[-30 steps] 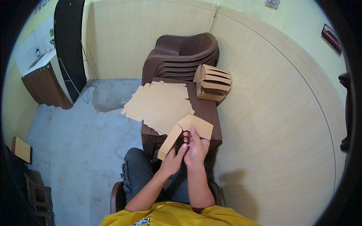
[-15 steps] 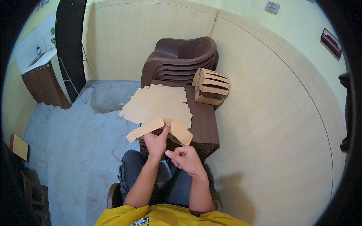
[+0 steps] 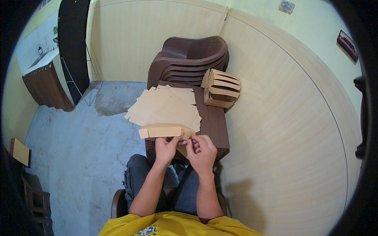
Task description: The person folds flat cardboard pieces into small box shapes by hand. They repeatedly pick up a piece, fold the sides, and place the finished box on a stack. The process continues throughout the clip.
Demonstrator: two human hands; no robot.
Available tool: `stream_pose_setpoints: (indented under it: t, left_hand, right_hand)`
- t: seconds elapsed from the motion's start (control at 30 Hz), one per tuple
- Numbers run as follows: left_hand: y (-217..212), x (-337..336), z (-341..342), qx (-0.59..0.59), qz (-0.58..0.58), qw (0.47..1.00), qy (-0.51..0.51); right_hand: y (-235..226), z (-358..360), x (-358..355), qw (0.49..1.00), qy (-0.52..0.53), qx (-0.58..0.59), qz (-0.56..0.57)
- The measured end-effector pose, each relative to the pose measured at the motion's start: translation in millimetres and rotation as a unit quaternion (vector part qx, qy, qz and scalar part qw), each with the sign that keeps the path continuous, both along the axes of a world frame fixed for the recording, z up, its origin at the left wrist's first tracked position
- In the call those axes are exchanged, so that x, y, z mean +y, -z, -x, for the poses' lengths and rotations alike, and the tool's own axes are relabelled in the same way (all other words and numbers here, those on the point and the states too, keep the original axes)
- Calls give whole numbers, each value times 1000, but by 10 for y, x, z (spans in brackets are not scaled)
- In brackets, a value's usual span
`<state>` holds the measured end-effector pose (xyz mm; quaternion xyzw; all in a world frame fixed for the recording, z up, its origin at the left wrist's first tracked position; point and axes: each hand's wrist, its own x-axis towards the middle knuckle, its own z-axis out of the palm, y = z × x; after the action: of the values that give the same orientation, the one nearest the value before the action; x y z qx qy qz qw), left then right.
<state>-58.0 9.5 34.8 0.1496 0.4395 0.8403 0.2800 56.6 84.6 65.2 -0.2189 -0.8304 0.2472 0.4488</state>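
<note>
A partly folded brown cardboard box [image 3: 162,131] is held up in front of me, just over the near edge of the table. Its long side runs to the left and a flap hangs down near my fingers. My left hand [image 3: 167,148] grips it from below, thumb against the card. At its right end my right hand [image 3: 202,151] pinches a flap between thumb and fingers. Just beyond lies a loose, fanned pile of flat cardboard blanks [image 3: 161,104]. Parts of the box are hidden behind my hands.
The pile lies on a brown woven-look table [image 3: 214,129]. Several folded cardboard boxes [image 3: 221,88] are stacked at its far right, by the wall. Stacked brown plastic chairs [image 3: 189,59] stand behind the table. A sink counter [image 3: 47,82] is at the far left.
My right hand has moved up and forward from below the box and now pinches its right end. The box has turned so its long side lies nearly level.
</note>
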Motion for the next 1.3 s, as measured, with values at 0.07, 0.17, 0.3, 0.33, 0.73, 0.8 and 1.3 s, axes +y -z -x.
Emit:
stream_pose_setpoints:
  t: [0.07, 0.17, 0.3, 0.33, 0.73, 0.8, 1.3]
  left_hand:
    - [28, -8, -38, 22, 50, 998, -9]
    - [60, -13, -106, 40, 86, 995, -5]
    - [99, 7, -174, 1, 73, 997, 31]
    - [108, 13, -182, -1, 76, 996, 37]
    - [325, -21, -29, 150, 169, 974, 24]
    - [313, -43, -3, 154, 155, 976, 23]
    - [437, -52, 103, 190, 90, 976, 52]
  right_hand:
    - [11, 6, 20, 999, 10, 19, 35]
    - [12, 33, 47, 950, -39, 79, 300]
    - [32, 12, 37, 932, -65, 103, 341]
    - [40, 8, 27, 940, -51, 103, 322]
    - [-28, -7, 5, 989, -19, 66, 134]
    - [-46, -26, -18, 988, -33, 53, 140]
    - [22, -25, 100, 977, -123, 27, 174]
